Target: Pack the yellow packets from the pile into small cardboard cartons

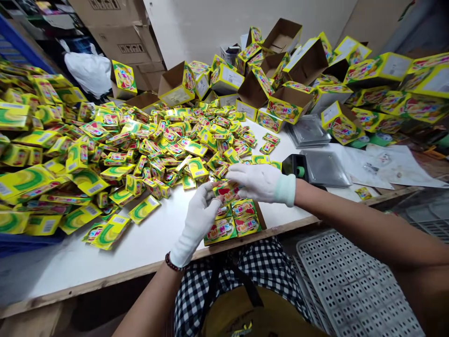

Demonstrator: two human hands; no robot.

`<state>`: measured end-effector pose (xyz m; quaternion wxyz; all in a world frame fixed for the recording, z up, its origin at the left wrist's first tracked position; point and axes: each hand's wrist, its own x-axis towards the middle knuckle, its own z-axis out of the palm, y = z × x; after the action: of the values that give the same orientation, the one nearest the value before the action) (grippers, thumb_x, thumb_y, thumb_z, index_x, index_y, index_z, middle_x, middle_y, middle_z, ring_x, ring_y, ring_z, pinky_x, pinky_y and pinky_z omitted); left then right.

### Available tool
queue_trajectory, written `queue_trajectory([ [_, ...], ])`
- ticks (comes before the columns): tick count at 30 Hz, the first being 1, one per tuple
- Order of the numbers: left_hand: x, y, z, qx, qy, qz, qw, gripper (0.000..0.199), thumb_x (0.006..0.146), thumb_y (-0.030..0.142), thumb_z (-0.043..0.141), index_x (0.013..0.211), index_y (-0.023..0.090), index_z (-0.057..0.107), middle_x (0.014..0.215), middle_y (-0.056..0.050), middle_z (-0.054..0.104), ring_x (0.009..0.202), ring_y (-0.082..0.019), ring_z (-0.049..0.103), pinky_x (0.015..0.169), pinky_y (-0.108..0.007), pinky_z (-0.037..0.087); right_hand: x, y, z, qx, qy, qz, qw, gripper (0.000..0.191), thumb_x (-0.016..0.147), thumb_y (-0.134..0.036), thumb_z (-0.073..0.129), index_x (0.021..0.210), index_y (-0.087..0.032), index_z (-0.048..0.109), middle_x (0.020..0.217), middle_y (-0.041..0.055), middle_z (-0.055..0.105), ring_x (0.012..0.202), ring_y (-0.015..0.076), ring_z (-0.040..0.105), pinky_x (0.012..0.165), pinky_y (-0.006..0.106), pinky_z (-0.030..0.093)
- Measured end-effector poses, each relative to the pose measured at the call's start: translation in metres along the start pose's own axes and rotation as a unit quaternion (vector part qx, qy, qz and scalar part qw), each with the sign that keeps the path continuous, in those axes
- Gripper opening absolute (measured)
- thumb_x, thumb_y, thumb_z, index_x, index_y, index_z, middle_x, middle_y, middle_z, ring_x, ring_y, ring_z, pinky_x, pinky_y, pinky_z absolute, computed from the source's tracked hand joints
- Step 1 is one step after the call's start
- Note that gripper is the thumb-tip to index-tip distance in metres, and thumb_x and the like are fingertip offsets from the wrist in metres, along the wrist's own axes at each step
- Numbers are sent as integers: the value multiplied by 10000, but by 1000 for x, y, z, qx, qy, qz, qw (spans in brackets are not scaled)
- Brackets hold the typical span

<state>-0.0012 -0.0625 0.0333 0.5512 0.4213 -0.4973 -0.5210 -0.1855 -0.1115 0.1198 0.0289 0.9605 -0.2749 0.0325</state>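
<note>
My left hand, in a white glove, has its thumb and fingers closed at the left side of a small printed yellow box. From the right, my right hand, gloved as well, curls its fingers at the box's other side. Below the hands lies an open carton at the table's front edge. Small yellow boxes with red and green fruit prints sit in rows inside it. The fingers hide part of the carton's far end. Just beyond my hands, a large heap of loose small boxes begins.
Open yellow display cartons are piled at the back right. Clear plastic trays and a black tape dispenser lie to the right. A blue crate of boxes stands left. A perforated grey crate is below the table at right.
</note>
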Motion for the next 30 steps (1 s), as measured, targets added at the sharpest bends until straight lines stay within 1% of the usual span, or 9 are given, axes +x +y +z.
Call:
queue_trajectory([
  [3,-1,-6,6,115,23,85,989,485,831,310,633,1282,191,503,1152,-111,659,1057,-237,639,963,-380,485,9,18,8,63,-66,43,995,219,834,-163,547,1046,-159,604,987,69,638,833,178,568,661,253,374],
  [5,-3,-16,6,219,46,122,967,572,876,335,565,1405,190,403,1313,-145,578,1218,-270,551,1066,-428,398,12,35,23,117,-101,71,985,223,820,-141,548,1034,-163,608,944,42,653,804,161,571,666,238,385],
  [7,-5,-31,3,346,36,144,926,621,891,363,524,1454,166,352,1448,-178,453,1361,-321,395,1147,-516,244,12,51,41,161,-112,105,975,290,810,-137,561,1097,-159,592,1000,37,662,839,155,585,694,225,410],
  [10,-10,-54,-2,515,-7,146,844,641,870,449,522,1417,130,427,1498,-220,362,1429,-400,223,1138,-642,17,10,67,64,134,-146,138,971,362,811,-141,558,1170,-171,597,1081,55,670,914,179,610,754,235,432],
  [12,-13,-64,-4,575,-15,139,806,667,866,506,505,1411,125,440,1492,-234,364,1433,-410,204,1122,-660,-33,14,69,70,78,-179,142,970,372,813,-150,550,1175,-192,620,1093,73,677,932,205,625,766,256,439],
  [14,-16,-68,-5,600,-12,139,788,694,874,535,477,1428,122,416,1498,-236,353,1436,-400,203,1125,-654,-35,22,66,68,34,-219,145,964,370,795,-154,569,1153,-203,644,1081,89,684,931,220,640,764,265,445],
  [20,-20,-64,-2,596,12,111,795,717,871,538,478,1425,88,413,1496,-253,345,1432,-407,206,1105,-675,-78,36,54,53,-29,-277,156,948,320,770,-172,625,1085,-190,681,1068,120,688,947,249,656,760,275,464],
  [24,-23,-63,-1,572,32,97,814,706,839,519,532,1398,97,451,1490,-246,360,1429,-402,224,1117,-648,-116,31,46,60,-39,-275,159,947,300,810,-180,601,1102,-174,667,1054,140,691,960,265,658,772,285,478],
  [30,-24,-65,-2,583,38,89,807,714,852,513,514,1408,74,426,1491,-249,356,1425,-406,229,1115,-668,-79,44,23,71,-68,-300,164,937,304,915,-132,434,1115,-93,660,1097,212,672,1023,290,653,823,346,508],
])
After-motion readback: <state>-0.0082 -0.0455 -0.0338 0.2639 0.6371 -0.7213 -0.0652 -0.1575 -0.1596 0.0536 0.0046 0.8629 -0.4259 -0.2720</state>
